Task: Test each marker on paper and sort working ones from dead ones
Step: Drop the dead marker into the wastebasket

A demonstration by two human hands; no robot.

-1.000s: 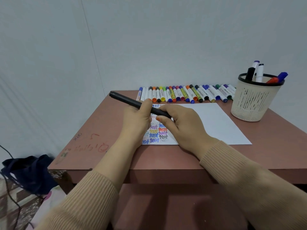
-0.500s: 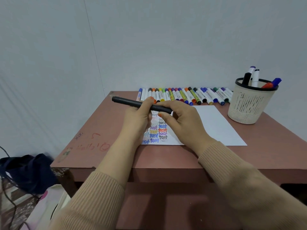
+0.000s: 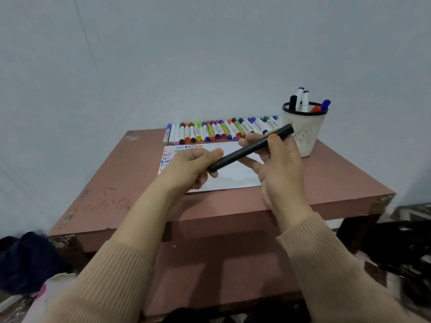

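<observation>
the black marker is in the air above the paper, its long axis rising from the left hand up to the right, toward the cup. the right hand grips the upper half with curled fingers; the left hand seems to pinch the lower end, but blur hides the detail. i think the next pull goes along this axis.

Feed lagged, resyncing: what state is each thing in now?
black marker: lifted, tilted, held at both ends.
left hand: grips its near end.
right hand: grips its far end.
paper: flat, test marks at left.
marker row: lying capped, side by side.
holder: upright, markers inside.
</observation>
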